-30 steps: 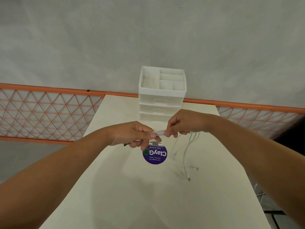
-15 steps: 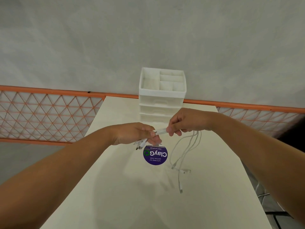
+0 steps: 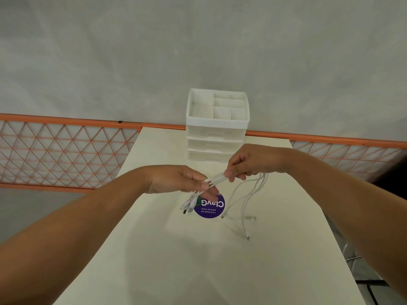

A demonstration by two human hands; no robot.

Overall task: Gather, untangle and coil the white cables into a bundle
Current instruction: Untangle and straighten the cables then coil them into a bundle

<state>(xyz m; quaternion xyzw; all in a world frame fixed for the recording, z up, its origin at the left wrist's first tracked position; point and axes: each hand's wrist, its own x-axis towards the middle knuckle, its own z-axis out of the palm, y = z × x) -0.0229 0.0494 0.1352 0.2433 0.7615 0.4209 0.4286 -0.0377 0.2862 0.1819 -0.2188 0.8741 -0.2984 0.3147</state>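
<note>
Item: cables (image 3: 217, 179), white, several, gathered into one run held above the table (image 3: 154, 249). My left hand (image 3: 176, 180) pinches the run between thumb and fingers; plug ends stick out below it, over the edge of the sticker (image 3: 210, 205). My right hand (image 3: 248, 164) pinches the same run a little farther along, fingers curled round it. Between my hands the strands lie side by side, taut. Past my right hand the free lengths hang in loose arcs, and their plugs sit at or just above the table, right of the sticker.

Step in hand, as I judge it: gathered, mostly straightened, coiling not yet begun. Next move calls for keeping one pinch fixed as anchor and feeding the hanging lengths round in even loops, watching that the trailing plugs do not snag one another.

Surface: table, pale cream, matt. Sticker, round, purple, white lettering, flat on the top. Organizer (image 3: 217, 126), white plastic, drawers below, open divided tray on top, at the far edge, well apart from the cables.

Room: grey wall (image 3: 198, 51) behind; orange lattice rail (image 3: 66, 148) running either side of the table
</note>
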